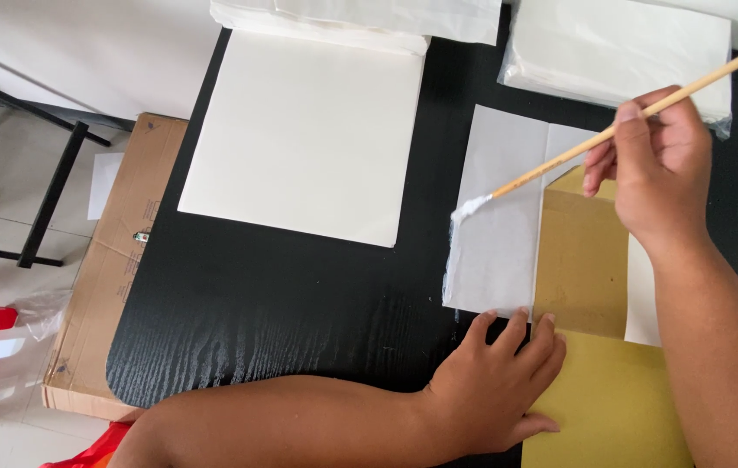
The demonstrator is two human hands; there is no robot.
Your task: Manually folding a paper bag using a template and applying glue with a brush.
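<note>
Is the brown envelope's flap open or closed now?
Open: the brown envelope's flap lies unfolded, away from its body, over the white sheet.

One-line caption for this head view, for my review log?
Right hand sweeps a glue-tipped brush along a white sheet while the left hand pins a brown envelope on the black table.

right hand [659, 173]: grips thin wooden brush [620, 121], white bristle tip on left edge of white sheet [499, 234]
left hand [495, 386]: flat, fingertips pinning sheet's bottom edge and brown envelope [585, 260]
envelope: lies over sheet's right part, yellow-brown lower part runs out of view
desk [282, 303]: black, woodgrain
cream board [308, 139]: left of sheet, apart
paper stacks [620, 48]: far edge, bagged
cardboard box [113, 260]: on floor, left of desk
</note>
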